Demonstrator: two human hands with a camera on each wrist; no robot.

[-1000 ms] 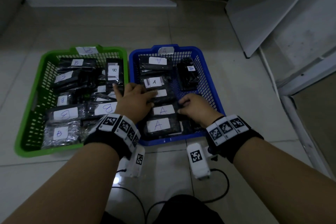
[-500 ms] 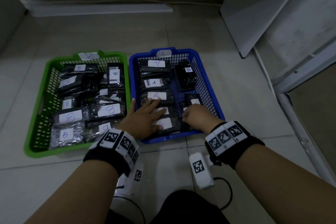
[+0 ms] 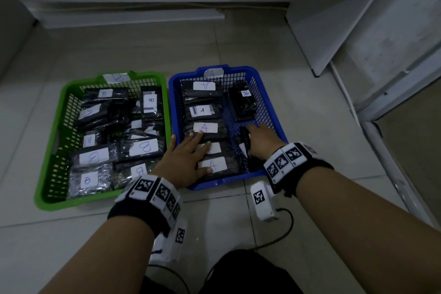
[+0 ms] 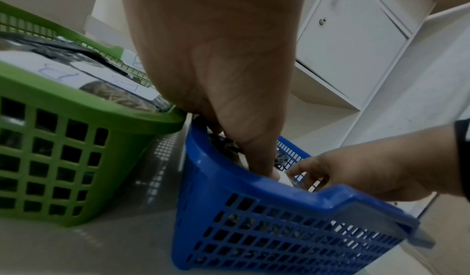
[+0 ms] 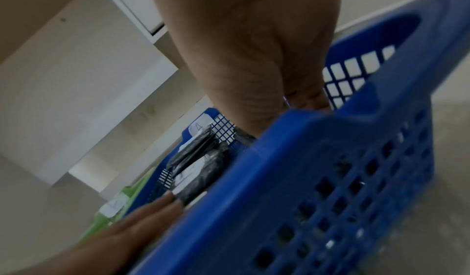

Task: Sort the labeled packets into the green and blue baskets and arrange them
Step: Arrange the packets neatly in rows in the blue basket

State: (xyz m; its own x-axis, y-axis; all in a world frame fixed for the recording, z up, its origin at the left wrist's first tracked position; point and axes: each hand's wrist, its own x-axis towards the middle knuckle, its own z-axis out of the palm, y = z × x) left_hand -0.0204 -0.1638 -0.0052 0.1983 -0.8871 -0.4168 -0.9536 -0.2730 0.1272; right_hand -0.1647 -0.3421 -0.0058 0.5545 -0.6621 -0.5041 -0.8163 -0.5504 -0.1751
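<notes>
Since a moment ago the left hand (image 3: 185, 162) has slid nearer, now pressing flat with spread fingers on the A packets (image 3: 212, 164) in the blue basket (image 3: 269, 112), while the right hand (image 3: 262, 142) beside it pinches an upended packet (image 3: 244, 143), indicating arranging is underway.

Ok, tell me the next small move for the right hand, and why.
Probably lay the packet that the right hand grips flat in the blue basket. It stands on edge beside the flat A-labelled row that the left hand steadies, and bare mesh floor shows just beyond it.
</notes>
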